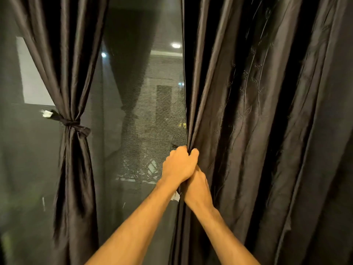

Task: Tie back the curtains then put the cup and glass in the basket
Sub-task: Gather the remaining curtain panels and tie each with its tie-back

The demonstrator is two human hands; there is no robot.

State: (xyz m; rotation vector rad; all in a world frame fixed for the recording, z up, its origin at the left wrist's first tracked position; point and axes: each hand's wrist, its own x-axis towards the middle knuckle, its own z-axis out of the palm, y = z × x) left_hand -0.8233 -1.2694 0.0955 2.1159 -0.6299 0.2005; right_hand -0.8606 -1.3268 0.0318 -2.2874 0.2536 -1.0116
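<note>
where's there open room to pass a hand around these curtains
Widest gap: in front of the window screen, between the tied left curtain and the edge of the right curtain. Another patch lies left of that curtain, below the tie. Crowded at that edge: left hand grips it, right hand just below, fingers hidden.

The left hand covers fingers of the right hand.

The left curtain hangs at the left, with a tie around its middle. The right curtain hangs at the right. The window is behind, between the 2. The left hand grips the right curtain's edge, touching the right hand just below, which grips it too.
</note>
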